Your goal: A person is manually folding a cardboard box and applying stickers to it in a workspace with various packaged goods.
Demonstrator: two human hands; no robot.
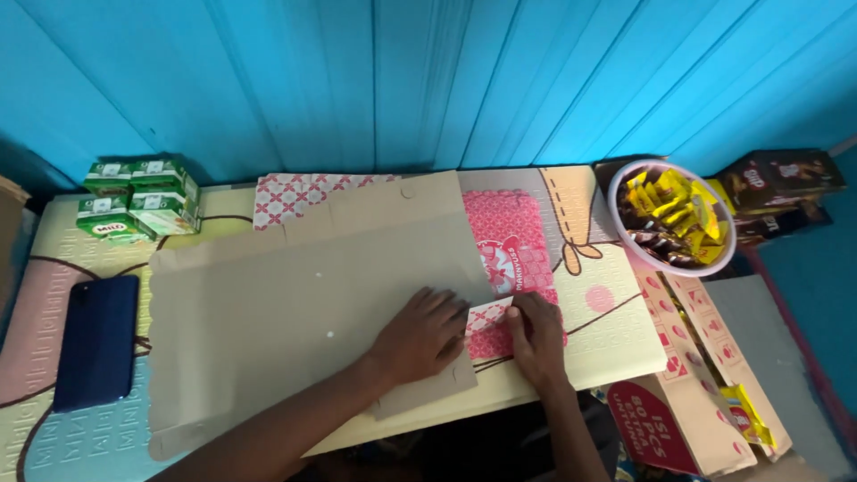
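A large flattened brown cardboard box (pixel 295 303) lies unfolded across a patterned foam mat (pixel 607 330); its printed red-and-white outer side shows at the far edge and right end. My left hand (pixel 421 335) presses flat on the cardboard near its right end. My right hand (pixel 536 335) pinches a small red-and-white flap (pixel 489 314) of the box, fingers closed on its edge. The two hands sit side by side, almost touching.
A dark blue phone (pixel 96 341) lies at the left. Small green drink cartons (pixel 143 198) are stacked at the back left. A white bowl (pixel 619 219) of yellow and brown sachets stands at the right, with dark boxes (pixel 777 183) behind and an open carton (pixel 687 411) below.
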